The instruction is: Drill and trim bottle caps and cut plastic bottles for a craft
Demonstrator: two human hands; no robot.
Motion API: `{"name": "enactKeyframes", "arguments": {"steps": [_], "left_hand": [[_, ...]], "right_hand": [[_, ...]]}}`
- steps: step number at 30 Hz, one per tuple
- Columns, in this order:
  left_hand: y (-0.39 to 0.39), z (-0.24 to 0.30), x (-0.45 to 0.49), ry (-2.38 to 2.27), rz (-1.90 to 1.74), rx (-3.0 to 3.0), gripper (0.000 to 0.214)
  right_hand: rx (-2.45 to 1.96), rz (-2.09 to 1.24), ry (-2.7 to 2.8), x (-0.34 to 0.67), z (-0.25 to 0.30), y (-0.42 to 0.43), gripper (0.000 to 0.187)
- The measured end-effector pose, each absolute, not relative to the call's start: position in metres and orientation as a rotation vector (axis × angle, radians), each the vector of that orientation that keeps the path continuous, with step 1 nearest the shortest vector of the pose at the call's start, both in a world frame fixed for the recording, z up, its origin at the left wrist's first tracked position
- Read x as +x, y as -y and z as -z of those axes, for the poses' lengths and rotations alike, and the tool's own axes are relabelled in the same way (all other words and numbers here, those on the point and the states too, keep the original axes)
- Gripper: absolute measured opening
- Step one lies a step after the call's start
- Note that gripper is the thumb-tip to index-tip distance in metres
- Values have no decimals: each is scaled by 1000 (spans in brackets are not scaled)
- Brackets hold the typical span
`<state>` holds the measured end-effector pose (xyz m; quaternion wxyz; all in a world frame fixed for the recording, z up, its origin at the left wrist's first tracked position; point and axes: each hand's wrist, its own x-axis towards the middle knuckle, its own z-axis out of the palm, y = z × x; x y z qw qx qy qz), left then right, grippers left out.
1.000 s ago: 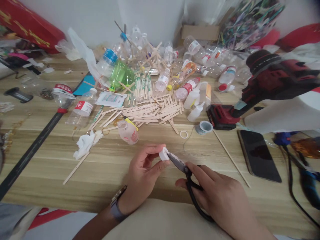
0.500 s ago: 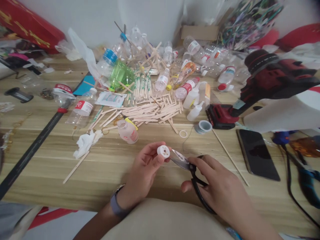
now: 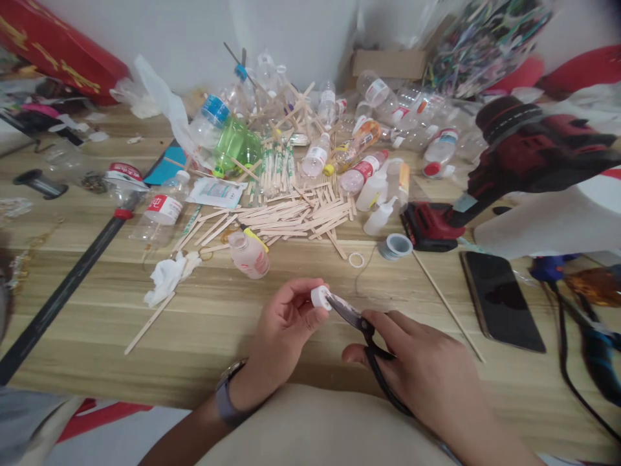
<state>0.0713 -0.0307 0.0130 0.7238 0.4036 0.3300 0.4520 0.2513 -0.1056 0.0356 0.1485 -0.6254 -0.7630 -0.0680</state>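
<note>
1. Nearest me, the left hand [image 3: 286,330], with a watch [image 3: 227,398] on its wrist, pinches a small white cap [image 3: 319,297] between thumb and fingers, above the wooden table [image 3: 194,349] and close to the front of the body.
2. The cap is short and round, with a pale side wall and some darker marks on its face, too small to make out; it is tilted, its face turned toward the scissors.
3. The right hand [image 3: 422,362] grips black-handled scissors [image 3: 353,318], fingers around the handles; the tip meets the cap's face and the blades hide part of it. I can't tell how deep the point sits.
4. Just past the left hand an uncapped pinkish bottle [image 3: 249,255] stands between the hands and the sticks behind. A crumpled tissue [image 3: 167,278] lies off to its left.
5. Ahead of the scissors lie a thin white ring [image 3: 356,260] and a grey spool [image 3: 396,247]; to the right, a long thin stick [image 3: 449,307] and a dark phone [image 3: 502,301].
6. Farther off, flat wooden sticks [image 3: 301,219] spread in a heap, with a red and black power tool [image 3: 528,149] bulking large on the right.
7. At the back, a green bottle [image 3: 229,145] lies among many clear ones, before a cardboard box [image 3: 388,63].
</note>
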Motion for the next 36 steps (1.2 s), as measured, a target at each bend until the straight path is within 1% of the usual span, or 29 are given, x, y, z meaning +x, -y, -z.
{"name": "enactKeyframes", "arguments": {"steps": [4,8,12,17,24,36], "left_hand": [[34,-13,72,-718,-969,794,29],[33,-17,73,-675,-911,709,26],[32,-21,75,-648,-863,624,27],[31,-19,76,-658,-875,613,28],[35,-15,75,-695,-896,739,30],[36,-12,74,-802,-921,856,32]], "right_hand": [[-1786,313,2171,249,-35,104,57],[-1737,347,2200,252,-35,101,58],[-1726,243,2139,259,-37,99,56],[-1757,150,2149,261,-38,99,61],[-1786,90,2149,258,-35,104,52],[-1826,349,2238,254,-33,108,59]]}}
